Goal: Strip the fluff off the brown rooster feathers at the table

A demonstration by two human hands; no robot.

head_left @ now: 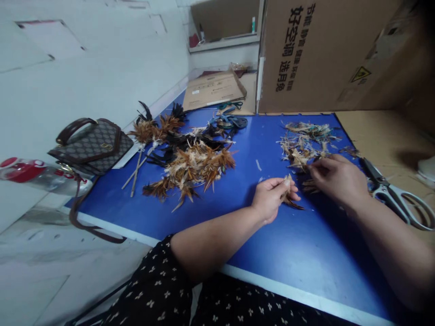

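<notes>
My left hand [272,197] rests on the blue table [238,235] with its fingers curled round a small bunch of brown feathers [288,192]. Just to its right, my right hand [336,179] pinches at loose feathers at the near edge of a scattered feather pile [302,145]. A larger heap of brown, orange and black feathers [193,165] lies further left, out of reach of either hand.
Scissors [394,194] lie to the right of my right hand. A patterned handbag [91,145] and a plastic bottle [44,176] sit at the table's left edge. Thin sticks [137,170] lie near the heap. A big cardboard box [326,54] stands behind.
</notes>
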